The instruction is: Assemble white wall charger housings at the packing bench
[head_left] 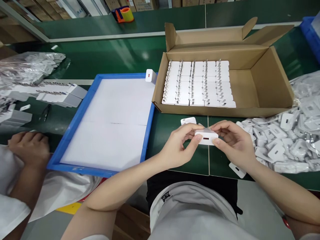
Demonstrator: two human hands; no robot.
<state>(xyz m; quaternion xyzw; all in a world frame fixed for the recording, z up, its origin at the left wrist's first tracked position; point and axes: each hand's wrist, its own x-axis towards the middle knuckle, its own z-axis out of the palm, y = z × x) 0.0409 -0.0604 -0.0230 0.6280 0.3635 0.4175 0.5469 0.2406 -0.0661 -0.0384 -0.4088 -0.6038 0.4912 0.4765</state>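
A white USB charger (206,137) is held between my two hands in front of me, its end with the dark port facing me. My left hand (183,143) pinches its left side with thumb and fingers. On the other side, the thumb and fingers of my right hand (232,140) close on it. Just behind my left fingers lies a small white plastic piece (188,120). Another flat white piece (237,170) rests below my right hand near the table edge. Beyond my hands, an open cardboard box (260,80) holds rows of white chargers (197,83), metal prongs upward.
A blue-rimmed tray (150,133) lies left, with one charger (150,76) at its far right corner. Loose white plastic parts (280,143) heap up at right. A co-worker's hand (30,146) rests at far left, near more chargers (60,93). A tape roll (127,14) sits behind.
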